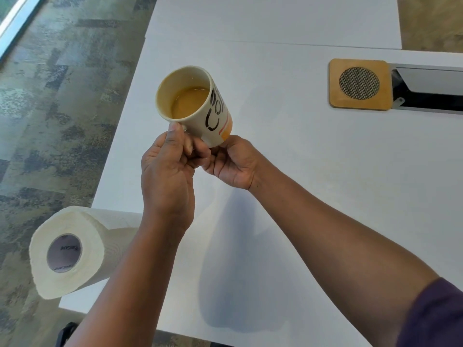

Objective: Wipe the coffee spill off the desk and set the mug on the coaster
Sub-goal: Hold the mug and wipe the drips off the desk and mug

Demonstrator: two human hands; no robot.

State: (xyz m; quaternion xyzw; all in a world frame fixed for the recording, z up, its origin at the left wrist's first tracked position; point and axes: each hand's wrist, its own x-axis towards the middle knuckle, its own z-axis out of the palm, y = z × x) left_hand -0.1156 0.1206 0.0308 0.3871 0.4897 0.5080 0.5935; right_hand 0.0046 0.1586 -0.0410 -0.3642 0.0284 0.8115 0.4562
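Both the left hand (pixel 166 169) and right hand (pixel 231 162) hold the tilted, coffee-filled mug (pixel 194 105) above the desk (pixel 288 159), well apart from the bare coaster (pixel 360 84) at far right, with no spill visible and the paper towel roll (pixel 75 251) untouched near left.

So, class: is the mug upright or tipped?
Tipped. The mug, held above the desk by both hands, leans left; its coffee pools toward the lower side.
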